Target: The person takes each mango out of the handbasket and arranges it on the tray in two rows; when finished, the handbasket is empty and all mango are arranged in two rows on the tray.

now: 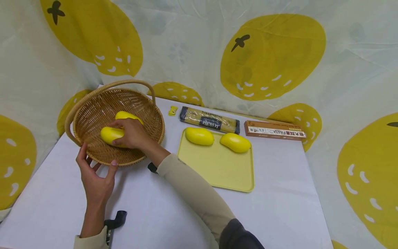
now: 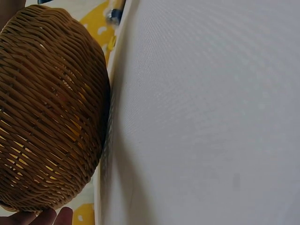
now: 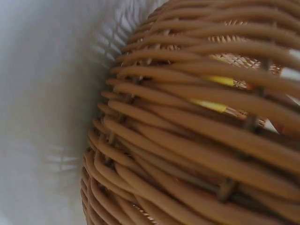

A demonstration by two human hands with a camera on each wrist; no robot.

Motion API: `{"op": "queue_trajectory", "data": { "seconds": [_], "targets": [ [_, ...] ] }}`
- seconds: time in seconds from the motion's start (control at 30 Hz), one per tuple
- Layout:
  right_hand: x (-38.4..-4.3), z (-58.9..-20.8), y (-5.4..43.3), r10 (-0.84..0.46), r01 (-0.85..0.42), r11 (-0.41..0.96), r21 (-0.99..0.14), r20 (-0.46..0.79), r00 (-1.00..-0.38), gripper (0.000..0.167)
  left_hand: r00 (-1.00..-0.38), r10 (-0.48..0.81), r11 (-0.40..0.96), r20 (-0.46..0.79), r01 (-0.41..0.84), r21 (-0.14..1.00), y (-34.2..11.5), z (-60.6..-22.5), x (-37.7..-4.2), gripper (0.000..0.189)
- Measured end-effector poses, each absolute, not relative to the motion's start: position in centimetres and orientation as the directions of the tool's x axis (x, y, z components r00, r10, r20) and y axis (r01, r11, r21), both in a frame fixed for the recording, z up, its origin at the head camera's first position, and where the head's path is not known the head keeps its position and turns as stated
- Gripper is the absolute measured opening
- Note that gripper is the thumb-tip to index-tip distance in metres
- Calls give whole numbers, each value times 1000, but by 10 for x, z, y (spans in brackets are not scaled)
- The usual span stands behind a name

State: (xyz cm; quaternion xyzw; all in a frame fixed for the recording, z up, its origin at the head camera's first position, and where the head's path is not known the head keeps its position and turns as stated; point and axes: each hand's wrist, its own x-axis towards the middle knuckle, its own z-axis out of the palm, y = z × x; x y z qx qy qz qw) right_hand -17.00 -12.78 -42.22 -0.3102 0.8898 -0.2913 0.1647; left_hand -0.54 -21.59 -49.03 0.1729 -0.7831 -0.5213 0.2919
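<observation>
A round wicker basket [image 1: 93, 107] with a tall handle stands at the table's left side. Inside it my right hand [image 1: 133, 134] grips a yellow mango [image 1: 109, 134], thumb on the near side; a second mango [image 1: 122, 115] lies just behind, partly hidden by that hand. My left hand [image 1: 97, 181] holds the basket's near-left rim between spread thumb and fingers. The left wrist view shows the woven outside of the basket [image 2: 51, 103] with fingertips [image 2: 63, 216] against its edge. Yellow glints through the weave of the basket [image 3: 187, 126] in the right wrist view.
Two more mangoes [image 1: 199, 136] [image 1: 235, 142] lie along the back of a pale yellow tray [image 1: 217, 173], right of the basket. Behind it are a spaghetti packet [image 1: 209, 120], a brown pasta box [image 1: 275, 130] and a small yellow wrapped piece [image 1: 172, 110]. A patterned curtain [image 1: 186, 41] hangs behind the table.
</observation>
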Motion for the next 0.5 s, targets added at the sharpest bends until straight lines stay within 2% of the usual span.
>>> {"op": "queue_trajectory", "data": {
  "seconds": [0.2,0.5],
  "targets": [
    [-172,-425,-131,-654,-481,685,-547,-171,-737,68,-770,-578,399,270,21,917,-216,-489,-6,98],
    [-172,-426,-132,-677,-515,679,-523,-175,-715,69,-771,-572,404,282,34,914,-216,-491,-6,98]
  ]
}}
